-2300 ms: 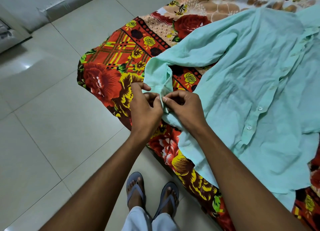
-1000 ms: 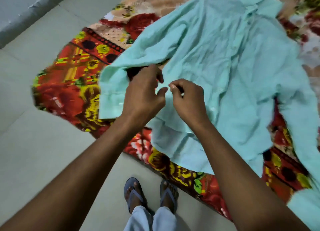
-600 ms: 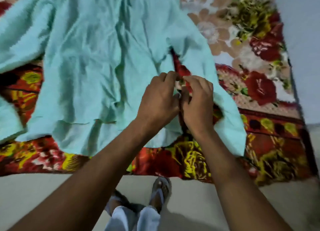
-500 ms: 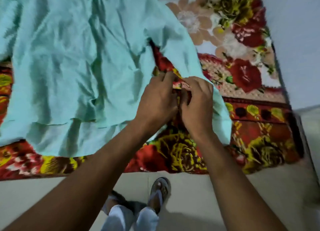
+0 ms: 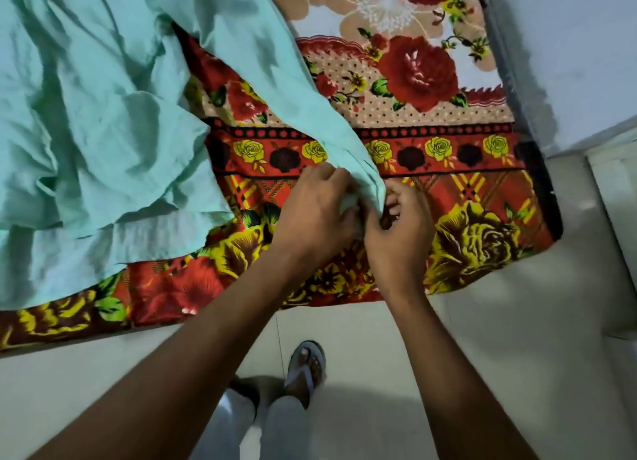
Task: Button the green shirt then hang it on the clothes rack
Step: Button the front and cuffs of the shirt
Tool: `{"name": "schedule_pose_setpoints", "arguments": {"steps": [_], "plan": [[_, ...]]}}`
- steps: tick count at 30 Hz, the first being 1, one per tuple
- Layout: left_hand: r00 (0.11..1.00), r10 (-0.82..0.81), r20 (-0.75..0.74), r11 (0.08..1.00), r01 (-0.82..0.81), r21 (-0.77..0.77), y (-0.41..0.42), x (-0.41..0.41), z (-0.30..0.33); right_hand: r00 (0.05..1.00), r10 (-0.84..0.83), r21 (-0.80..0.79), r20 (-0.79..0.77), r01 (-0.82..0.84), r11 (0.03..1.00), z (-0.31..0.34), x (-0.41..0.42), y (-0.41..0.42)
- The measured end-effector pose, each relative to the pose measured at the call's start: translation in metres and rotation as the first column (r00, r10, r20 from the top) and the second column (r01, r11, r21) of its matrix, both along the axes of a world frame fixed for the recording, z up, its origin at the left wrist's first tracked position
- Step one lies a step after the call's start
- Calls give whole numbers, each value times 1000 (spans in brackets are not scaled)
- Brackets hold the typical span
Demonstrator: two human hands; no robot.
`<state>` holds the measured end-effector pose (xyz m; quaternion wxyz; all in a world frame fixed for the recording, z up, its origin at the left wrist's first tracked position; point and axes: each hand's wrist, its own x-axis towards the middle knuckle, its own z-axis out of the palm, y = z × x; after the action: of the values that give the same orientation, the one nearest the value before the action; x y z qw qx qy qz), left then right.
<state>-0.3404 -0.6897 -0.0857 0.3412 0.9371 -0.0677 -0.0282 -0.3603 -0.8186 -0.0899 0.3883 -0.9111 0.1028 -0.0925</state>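
Observation:
The pale green shirt [image 5: 103, 115] lies spread and crumpled on a floral blanket, filling the upper left of the head view. One sleeve [image 5: 282, 80] runs down to the right and ends at its cuff between my hands. My left hand [image 5: 317, 215] pinches the cuff from the left. From the right, my right hand [image 5: 400, 232] closes its fingers on the cuff's edge. The button and buttonhole are hidden by my fingers. No clothes rack is in view.
The red and yellow floral blanket [image 5: 465, 184] covers a low bed whose front edge runs across the middle. Pale tiled floor [image 5: 517, 373] lies below it. My sandalled foot [image 5: 306, 366] stands near the bed edge. A grey wall [image 5: 568, 46] rises at the right.
My view swung from the shirt's left sleeve across its body to the right sleeve. Both hands left the first cuff and now grip the right cuff, lower down near the bed edge.

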Motion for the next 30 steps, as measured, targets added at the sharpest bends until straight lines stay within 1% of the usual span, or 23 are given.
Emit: {"name": "schedule_pose_setpoints", "arguments": {"steps": [4, 8, 10, 13, 16, 18, 20, 23, 25, 27, 28, 30], "plan": [[999, 37, 19, 997, -38, 66, -8, 1, 2, 997, 6, 13, 78, -7, 1000, -1, -3, -8], [999, 32, 36, 993, -35, 110, -14, 1, 5, 994, -4, 85, 107, -5, 996, 1, -8, -12], [999, 9, 44, 988, -16, 151, -16, 1, 6, 995, 32, 99, 95, -42, 994, 1, -8, -13], [998, -13, 65, 979, -1, 205, -19, 2, 7, 997, 72, 116, 30, -75, 990, 4, -5, -14], [997, -19, 78, 977, 2, 212, -22, 3, 8, 996, 92, 150, -18, -88, 985, 6, -2, -13], [998, -5, 69, 985, -7, 175, -23, 3, 9, 995, 102, 174, -21, -97, 980, 5, 1, -12], [999, 14, 30, 992, -18, 126, -22, 3, 9, 993, 120, 171, -15, -115, 978, 4, 1, -12], [993, 103, -55, 995, -103, 3, -15, 5, 12, 982, 188, 114, 9, -187, 976, 5, -2, -8], [970, 184, -157, 976, -199, -86, -7, 8, 16, 971, 240, 30, 21, -241, 970, 5, -7, -4], [937, 218, -272, 952, -265, -150, 1, 9, 18, 972, 236, -4, 11, -236, 972, 3, -11, -3], [914, 230, -335, 931, -307, -197, 3, 9, 19, 976, 216, 3, 3, -216, 976, 2, -12, -3], [846, 254, -468, 853, -424, -304, 7, 8, 21, 984, 178, 7, -20, -178, 984, 1, -13, -2]]}}
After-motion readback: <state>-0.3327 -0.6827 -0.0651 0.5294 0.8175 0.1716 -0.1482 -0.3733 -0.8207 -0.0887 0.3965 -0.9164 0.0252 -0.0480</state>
